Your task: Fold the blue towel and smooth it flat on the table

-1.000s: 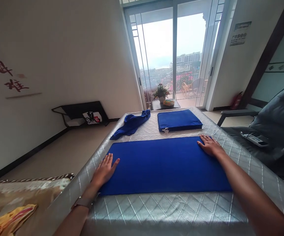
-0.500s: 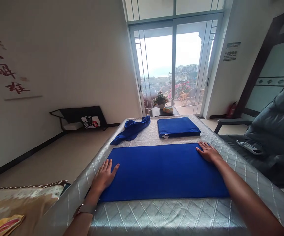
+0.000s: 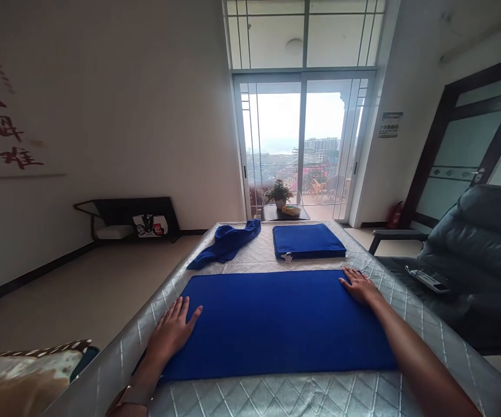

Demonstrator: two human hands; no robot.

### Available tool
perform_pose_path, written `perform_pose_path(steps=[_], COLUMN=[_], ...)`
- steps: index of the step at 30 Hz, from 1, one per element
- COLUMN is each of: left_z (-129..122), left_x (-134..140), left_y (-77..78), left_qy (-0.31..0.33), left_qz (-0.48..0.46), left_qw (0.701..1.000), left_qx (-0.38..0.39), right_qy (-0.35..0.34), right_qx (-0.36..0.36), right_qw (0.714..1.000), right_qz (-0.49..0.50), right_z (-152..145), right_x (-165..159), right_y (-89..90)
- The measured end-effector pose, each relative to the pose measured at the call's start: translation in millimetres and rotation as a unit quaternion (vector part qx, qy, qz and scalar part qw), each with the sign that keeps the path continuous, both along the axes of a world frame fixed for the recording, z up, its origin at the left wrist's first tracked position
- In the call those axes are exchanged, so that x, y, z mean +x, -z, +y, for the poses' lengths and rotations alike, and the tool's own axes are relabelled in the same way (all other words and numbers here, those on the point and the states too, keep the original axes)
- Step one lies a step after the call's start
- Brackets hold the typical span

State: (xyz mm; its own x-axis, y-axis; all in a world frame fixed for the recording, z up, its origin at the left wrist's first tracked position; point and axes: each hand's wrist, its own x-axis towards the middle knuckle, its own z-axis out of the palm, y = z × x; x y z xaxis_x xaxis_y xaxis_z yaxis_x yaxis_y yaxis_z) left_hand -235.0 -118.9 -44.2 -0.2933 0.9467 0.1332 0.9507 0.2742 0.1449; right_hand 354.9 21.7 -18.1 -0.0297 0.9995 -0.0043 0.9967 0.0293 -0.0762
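Note:
A blue rectangular cloth (image 3: 276,324) lies flat and smooth across the table in front of me. My left hand (image 3: 174,330) rests open on its left edge, thumb apart from the fingers. At the far right corner my right hand (image 3: 359,286) lies flat on the cloth, its fingers stretched out. Beyond the cloth sits a stack of folded blue cloths (image 3: 308,239) with a white tag at its front edge. To the left of that stack is a crumpled blue cloth (image 3: 228,243).
A quilted silver cover (image 3: 285,397) lies over the table. On the right stands a dark armchair (image 3: 485,255) with a white power strip (image 3: 427,280) on its seat. A small table with a potted plant (image 3: 280,193) is at the far end, before the sliding glass doors.
The view has tilted upward, so everything sits lower in the picture. Both hands stay flat at about the same places on the cloth.

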Motion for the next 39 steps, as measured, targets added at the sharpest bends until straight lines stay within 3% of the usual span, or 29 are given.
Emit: perform_pose_path(steps=[6,12,16,21,24,27,30,32,34,37,39], left_z=[3.1,4.4,8.2,9.5,7.2,8.1,11.9,12.9,11.5,5.4,-0.7], left_x=[-5.2,-2.0,-1.5,-1.9,-3.9,4.6,43.9,88.9,140.0,204.0,228.0], left_y=[6.9,2.0,4.5,8.1,3.0,-5.4,-11.6,-12.5,-10.8,-6.1,-4.5], left_qy=[0.013,0.005,0.006,0.006,0.002,0.035,0.121,0.215,0.331,0.338,0.313], left_qz=[0.003,0.012,0.014,0.021,0.032,0.075,0.088,0.078,0.079,0.048,0.024], left_qw=[1.000,1.000,1.000,1.000,0.999,0.992,0.982,0.970,0.936,0.937,0.948], left_qx=[0.004,-0.019,0.000,0.005,0.021,0.094,0.112,0.088,0.093,0.077,0.056], right_qy=[0.009,0.004,-0.001,-0.047,-0.059,-0.047,-0.080,-0.115,-0.140,-0.164,-0.174], right_qx=[0.000,0.016,0.070,0.196,0.211,0.188,0.166,0.154,0.130,0.097,0.072], right_qw=[1.000,1.000,0.998,0.979,0.975,0.981,0.981,0.978,0.976,0.975,0.975], right_qz=[0.004,0.018,0.003,-0.043,-0.027,0.014,0.055,0.077,0.100,0.116,0.114], right_z=[1.4,4.6,0.3,-17.5,-34.3,-59.0,-90.8,-112.5,-131.4,-150.9,-158.4], right_x=[1.5,2.3,-1.6,-14.1,-29.6,-57.3,-99.9,-133.7,-166.0,-199.1,-207.8], right_y=[2.8,5.9,2.8,-6.7,-12.5,-16.2,-16.3,-13.5,-8.2,2.3,7.3])
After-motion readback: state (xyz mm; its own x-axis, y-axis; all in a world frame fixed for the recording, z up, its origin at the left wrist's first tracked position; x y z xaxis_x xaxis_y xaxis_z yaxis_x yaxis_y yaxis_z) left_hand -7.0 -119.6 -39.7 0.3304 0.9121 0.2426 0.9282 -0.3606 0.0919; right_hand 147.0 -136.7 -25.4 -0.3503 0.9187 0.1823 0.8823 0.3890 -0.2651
